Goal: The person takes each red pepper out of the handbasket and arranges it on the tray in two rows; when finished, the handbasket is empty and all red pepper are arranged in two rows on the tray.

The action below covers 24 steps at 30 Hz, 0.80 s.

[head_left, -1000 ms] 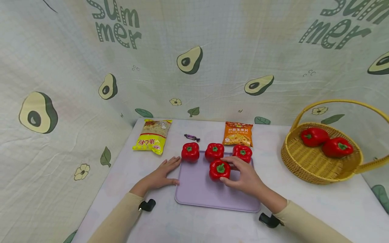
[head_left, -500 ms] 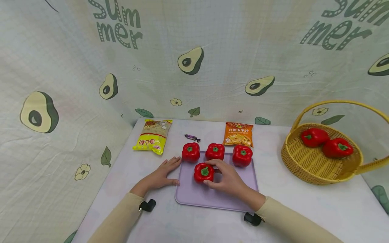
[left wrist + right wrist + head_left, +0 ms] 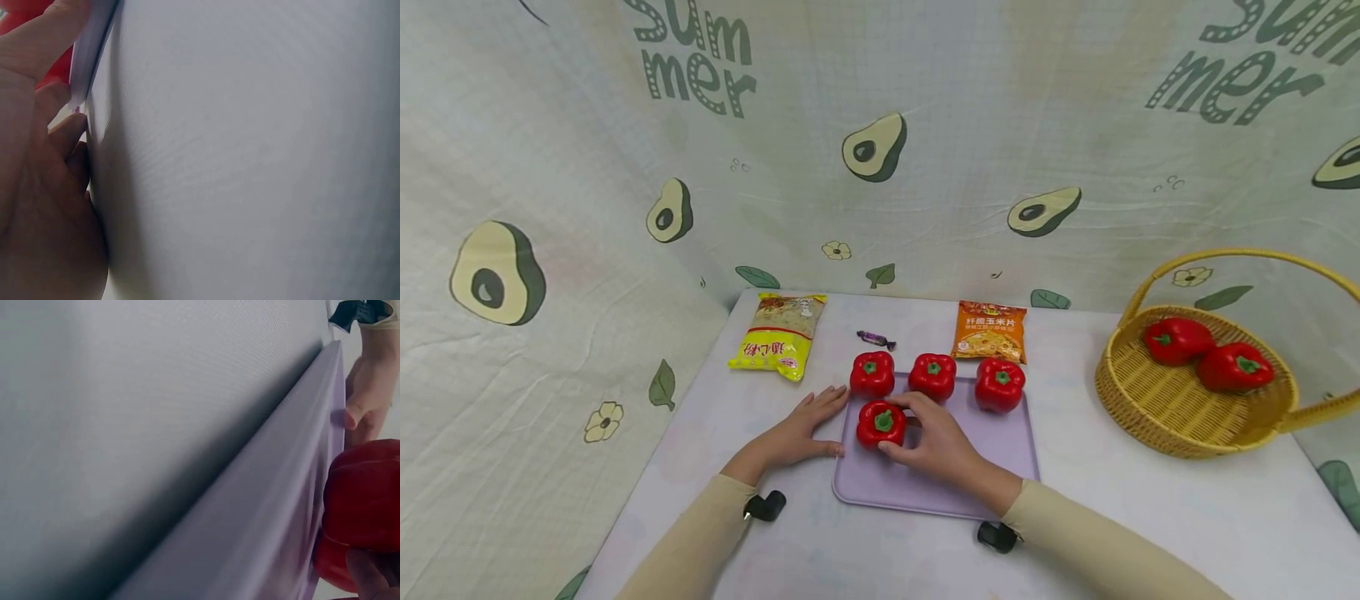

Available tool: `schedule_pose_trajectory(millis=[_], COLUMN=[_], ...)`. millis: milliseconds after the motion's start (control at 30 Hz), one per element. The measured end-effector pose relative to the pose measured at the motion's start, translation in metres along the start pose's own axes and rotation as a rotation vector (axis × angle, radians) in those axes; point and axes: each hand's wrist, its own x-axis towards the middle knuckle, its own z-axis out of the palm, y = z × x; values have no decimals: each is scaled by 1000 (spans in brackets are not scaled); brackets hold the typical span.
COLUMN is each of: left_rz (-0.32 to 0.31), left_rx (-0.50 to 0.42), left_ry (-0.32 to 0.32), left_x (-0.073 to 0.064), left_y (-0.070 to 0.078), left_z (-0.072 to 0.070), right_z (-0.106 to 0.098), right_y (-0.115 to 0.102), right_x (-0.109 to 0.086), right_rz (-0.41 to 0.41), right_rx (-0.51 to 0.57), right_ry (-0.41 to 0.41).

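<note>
My right hand (image 3: 936, 442) grips a red bell pepper (image 3: 881, 424) with a green stem, thumb in front and fingers behind, at the left part of the lilac tray (image 3: 925, 492). In the right wrist view the held pepper (image 3: 365, 497) appears close to the tray's surface. My left hand (image 3: 797, 433) lies with straight fingers on the table, its fingertips and thumb at the tray's left edge. Along the tray's back edge stand a left pepper (image 3: 872, 374), a middle pepper (image 3: 932, 377) and a right pepper (image 3: 999, 385).
A yellow wicker basket (image 3: 1150, 429) with a tall handle stands at the right, holding two red peppers (image 3: 1206, 354). Behind the tray lie a yellow pasta bag (image 3: 778, 336), a purple wrapped candy (image 3: 876, 340) and an orange snack bag (image 3: 989, 332). A printed cloth hangs behind the table.
My right hand has moved left across the tray with the gripped pepper, from the middle to the left part. The left hand has stayed in place at the tray's edge.
</note>
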Motion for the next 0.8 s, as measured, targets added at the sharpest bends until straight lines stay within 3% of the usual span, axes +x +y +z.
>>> schedule_pose_trajectory(millis=[167,433,800], left_rz=[28,6,18], left_rx=[-1,9,7], left_ry=[4,-7,-1], left_x=[1,1,1], left_y=[-2,-4,-3], left_z=[1,1,2], right_z=[6,13,9], right_y=[0,-3,-2], right_x=[4,7,9], right_rz=[10,36,95], right_rx=[-7,-23,-60], right_ry=[2,-18,-82])
